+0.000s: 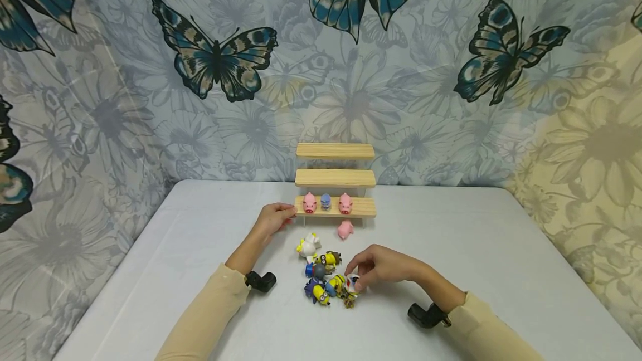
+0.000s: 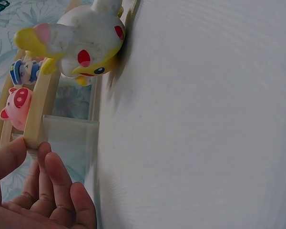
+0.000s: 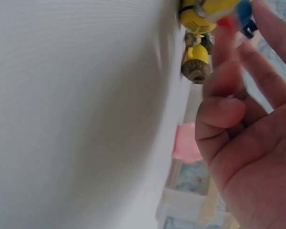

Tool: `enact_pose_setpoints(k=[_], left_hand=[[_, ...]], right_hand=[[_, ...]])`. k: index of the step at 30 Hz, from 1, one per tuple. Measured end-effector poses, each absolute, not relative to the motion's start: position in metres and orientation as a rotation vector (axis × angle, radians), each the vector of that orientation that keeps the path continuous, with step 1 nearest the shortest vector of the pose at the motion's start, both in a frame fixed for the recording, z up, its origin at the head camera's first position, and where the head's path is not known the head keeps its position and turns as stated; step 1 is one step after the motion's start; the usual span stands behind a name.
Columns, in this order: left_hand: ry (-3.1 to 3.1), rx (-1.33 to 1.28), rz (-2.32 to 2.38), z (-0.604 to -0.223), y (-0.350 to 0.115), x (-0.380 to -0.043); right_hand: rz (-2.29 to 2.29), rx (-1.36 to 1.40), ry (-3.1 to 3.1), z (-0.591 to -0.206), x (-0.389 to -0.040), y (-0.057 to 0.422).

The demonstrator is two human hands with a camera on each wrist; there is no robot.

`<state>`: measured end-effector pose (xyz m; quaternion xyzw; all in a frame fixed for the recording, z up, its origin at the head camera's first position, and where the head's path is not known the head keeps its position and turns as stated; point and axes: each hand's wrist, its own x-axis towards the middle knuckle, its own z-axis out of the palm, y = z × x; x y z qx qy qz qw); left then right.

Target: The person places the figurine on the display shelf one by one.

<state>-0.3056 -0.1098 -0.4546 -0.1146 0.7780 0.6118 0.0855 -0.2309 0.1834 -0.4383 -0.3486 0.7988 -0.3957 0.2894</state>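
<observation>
My left hand (image 1: 275,220) pinches the left end of the lowest step of a wooden three-step display stand (image 1: 361,209) between thumb and fingertips. On that step stand two pink pig figures (image 1: 309,203) with a blue figure (image 1: 325,201) between them. My right hand (image 1: 388,265) is at the right side of a pile of toy figures, its thumb and forefinger pinching a small white, red and blue figure (image 1: 352,282). That figure is blurred and partly hidden by fingers in the right wrist view. Yellow minion figures (image 1: 320,295) lie beside it.
A pink pig figure (image 1: 345,229) lies on the white table (image 1: 451,238) in front of the stand. Left of it, a white and yellow figure (image 2: 90,33) lies at the pile's far end. Behind the table hangs a butterfly-patterned cloth (image 1: 401,127).
</observation>
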Motion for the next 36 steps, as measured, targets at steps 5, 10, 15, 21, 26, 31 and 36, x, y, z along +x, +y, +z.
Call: enact_pose_setpoints(k=[5,10,15,21,26,31,36], left_hand=[[2.321,-0.344,1.818,-0.455,-0.111,-0.306],[2.321,-0.351,1.815,-0.455,-0.110,-0.306],[2.322,-0.343,1.819,-0.455,-0.111,-0.306],[2.326,-0.333,1.818,-0.455,-0.110,-0.306],[2.318,-0.332,1.821,-0.454,-0.111,-0.305],[2.302,-0.329,1.841,-0.454,-0.111,-0.304],[2.293,-0.330,1.841,-0.453,-0.111,-0.304]], right_hand=[[-1.063,-0.938,2.102,-0.435,-0.232,0.182],[-1.051,-0.960,2.133,-0.436,-0.232,0.182],[-1.093,-0.920,2.101,-0.438,-0.229,0.181],[-1.124,-0.922,2.100,-0.438,-0.227,0.178],[-1.129,-0.938,2.122,-0.435,-0.226,0.178],[-1.100,-0.964,2.199,-0.428,-0.226,0.180],[-1.082,-0.959,2.274,-0.417,-0.227,0.184]])
